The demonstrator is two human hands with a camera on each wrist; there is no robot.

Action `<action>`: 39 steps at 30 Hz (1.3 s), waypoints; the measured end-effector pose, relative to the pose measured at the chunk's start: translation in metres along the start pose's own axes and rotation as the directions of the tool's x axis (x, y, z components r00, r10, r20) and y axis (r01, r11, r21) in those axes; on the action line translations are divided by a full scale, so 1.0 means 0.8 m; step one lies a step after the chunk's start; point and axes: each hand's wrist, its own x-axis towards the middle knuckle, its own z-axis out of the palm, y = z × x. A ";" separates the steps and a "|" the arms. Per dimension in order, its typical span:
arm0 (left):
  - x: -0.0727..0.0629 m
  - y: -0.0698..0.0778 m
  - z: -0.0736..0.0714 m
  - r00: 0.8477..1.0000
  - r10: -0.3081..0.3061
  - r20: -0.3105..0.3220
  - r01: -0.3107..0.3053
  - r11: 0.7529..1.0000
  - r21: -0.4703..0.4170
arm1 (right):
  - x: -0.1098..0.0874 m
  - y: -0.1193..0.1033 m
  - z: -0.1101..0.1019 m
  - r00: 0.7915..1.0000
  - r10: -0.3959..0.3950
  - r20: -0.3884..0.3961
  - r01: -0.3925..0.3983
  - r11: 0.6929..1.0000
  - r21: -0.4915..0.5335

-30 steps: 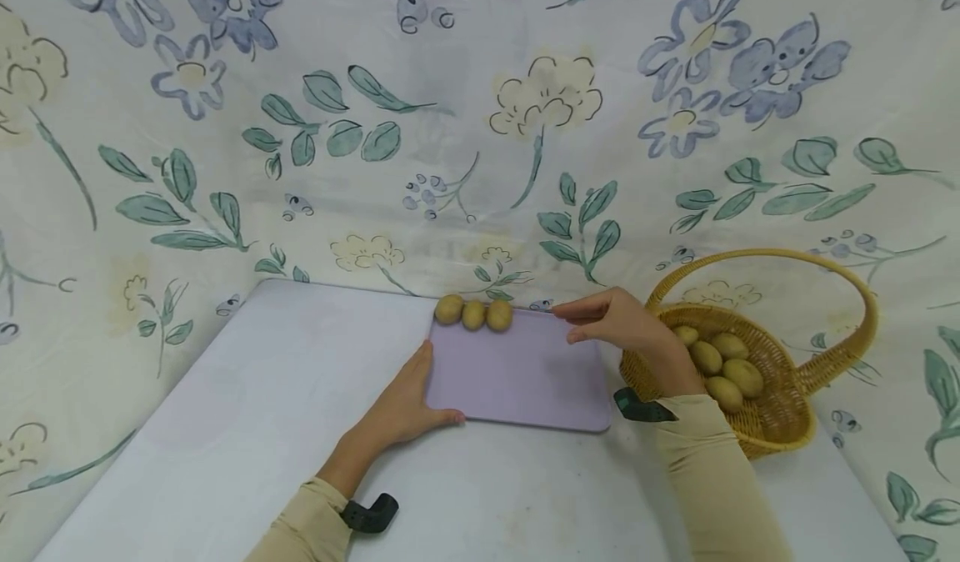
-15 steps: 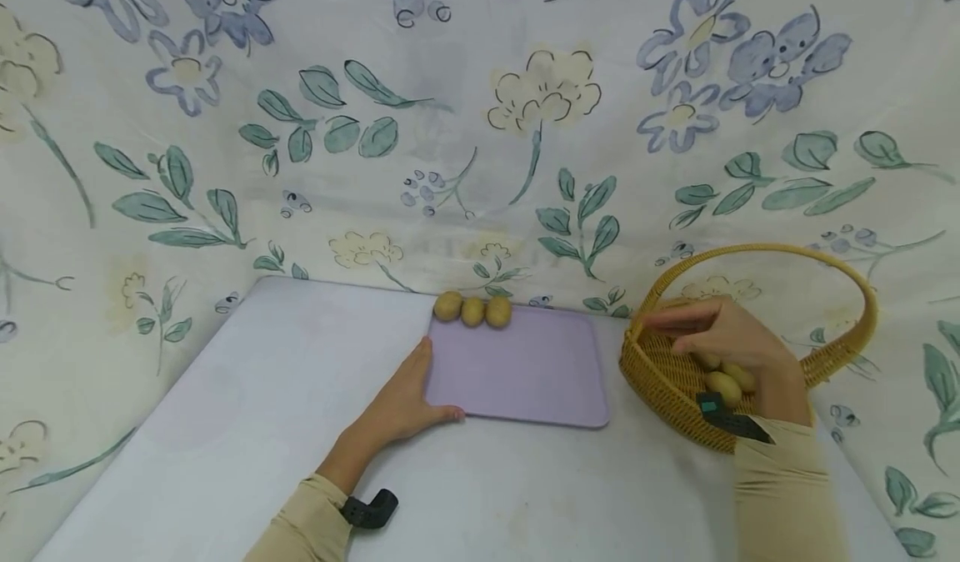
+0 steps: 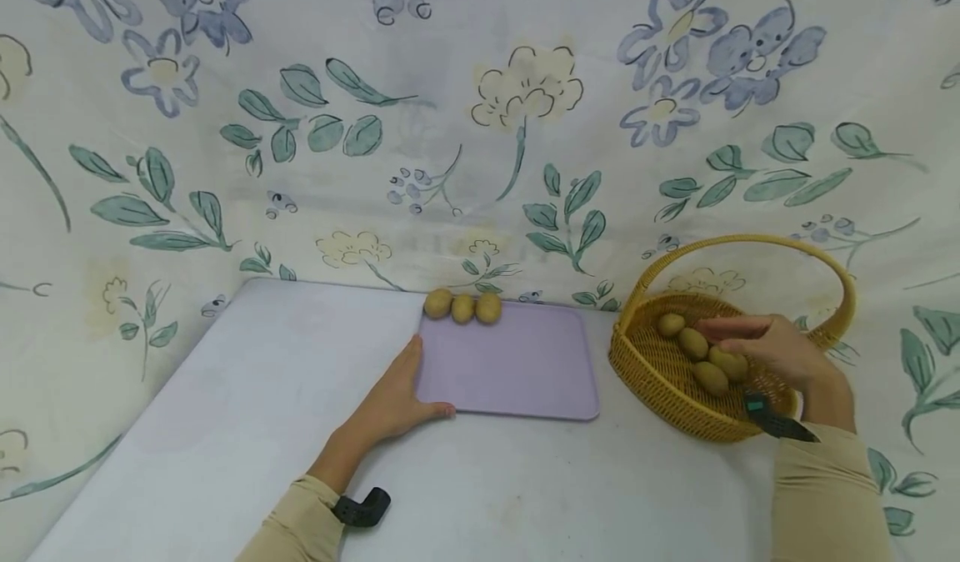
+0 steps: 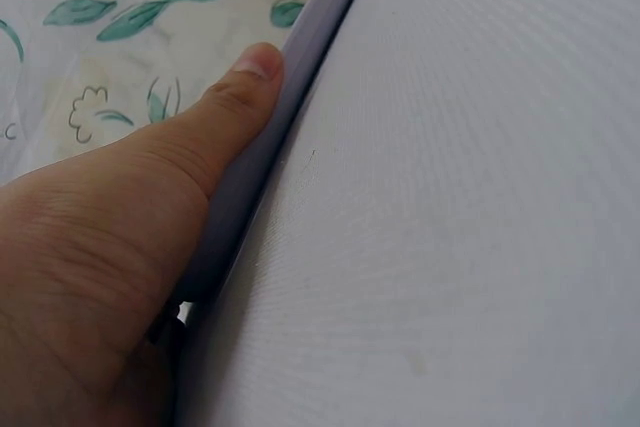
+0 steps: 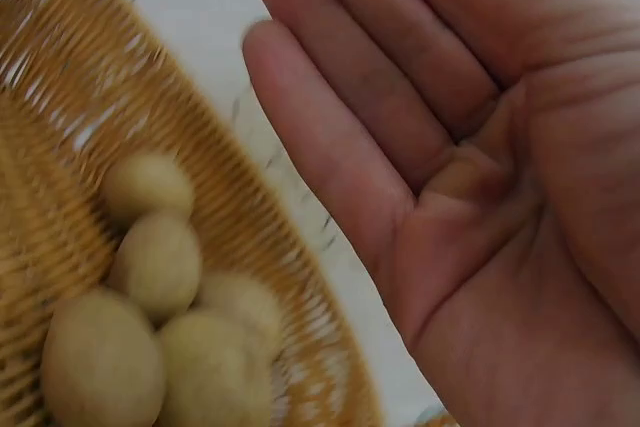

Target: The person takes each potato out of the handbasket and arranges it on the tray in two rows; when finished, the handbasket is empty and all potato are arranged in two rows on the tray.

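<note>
A lilac tray (image 3: 517,370) lies on the white table with three potatoes (image 3: 462,308) side by side at its back left corner. My left hand (image 3: 390,403) rests at the tray's front left corner, fingers straight along the left edge. Its thumb (image 4: 235,97) presses against the front edge. Over the right part of the wicker basket (image 3: 660,403), my right hand (image 3: 783,353) reaches in beside several potatoes (image 3: 711,378). In the right wrist view its palm faces the camera with fingers (image 5: 320,112) nearly straight and nothing in them.
The basket's tall arched handle (image 3: 738,241) rises behind my right hand. A floral cloth (image 3: 450,112) hangs along the back of the white table (image 3: 315,353). Dark bands sit on both wrists over beige sleeves (image 3: 300,520).
My right hand has moved from above the tray's back right to the basket's right side. The left hand stays at the tray corner, and the head view shifts slightly.
</note>
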 end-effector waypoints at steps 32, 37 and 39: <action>-0.001 0.002 0.000 1.000 0.014 -0.003 -0.014 1.000 0.011 | 0.016 0.050 0.029 0.982 0.189 -0.015 -0.188 0.957 -0.223; 0.000 0.001 -0.001 1.000 0.013 -0.002 -0.013 1.000 -0.003 | 0.018 0.051 0.030 0.982 0.189 -0.006 -0.184 0.949 -0.256; 0.000 0.000 0.000 1.000 0.012 0.000 -0.012 1.000 -0.010 | 0.019 0.050 0.030 0.983 0.184 -0.010 -0.179 0.937 -0.299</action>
